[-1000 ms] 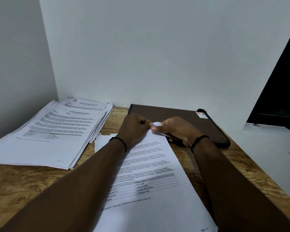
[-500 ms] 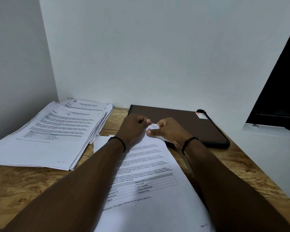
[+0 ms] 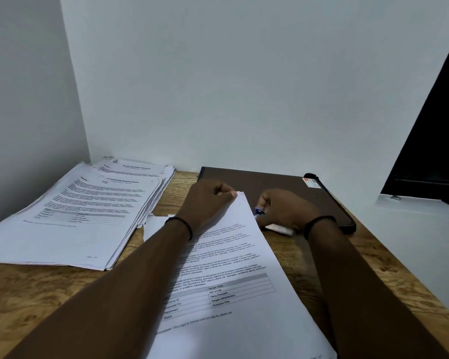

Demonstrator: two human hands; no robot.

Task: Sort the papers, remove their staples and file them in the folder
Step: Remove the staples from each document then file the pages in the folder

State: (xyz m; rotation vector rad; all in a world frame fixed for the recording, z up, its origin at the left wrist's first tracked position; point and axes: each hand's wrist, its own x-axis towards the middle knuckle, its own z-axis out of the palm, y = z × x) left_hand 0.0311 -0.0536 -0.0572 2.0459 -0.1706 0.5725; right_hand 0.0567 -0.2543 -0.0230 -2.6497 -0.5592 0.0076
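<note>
Two stacks of printed papers share the wooden desk (image 3: pixel 49 294). Farthest left, against the wall corner, lies the big pile of papers (image 3: pixel 88 211) — loosely fanned, its sheets slipping out along the right edge, a second document peeking from under its far end. Just right of it a small torn-edged sheet (image 3: pixel 154 225) shows from beneath the left forearm. Next comes the stapled document (image 3: pixel 233 294), lying at a slant down the middle of the desk, its print and a small table readable only as blur. The left hand (image 3: pixel 208 203) sits on this document's far corner, fingers curled, thumb and forefinger pinching the paper's top corner. To the right, just off the paper's edge, the right hand (image 3: pixel 287 211) rests on the desk with its fingers curled round a small tool (image 3: pixel 259 211) — white body with a blue tip, too small to make out further. Behind both hands the brown folder (image 3: pixel 270 181) lies closed and flat against the back wall, a red-and-white label (image 3: pixel 310 182) on its far right corner.
</note>
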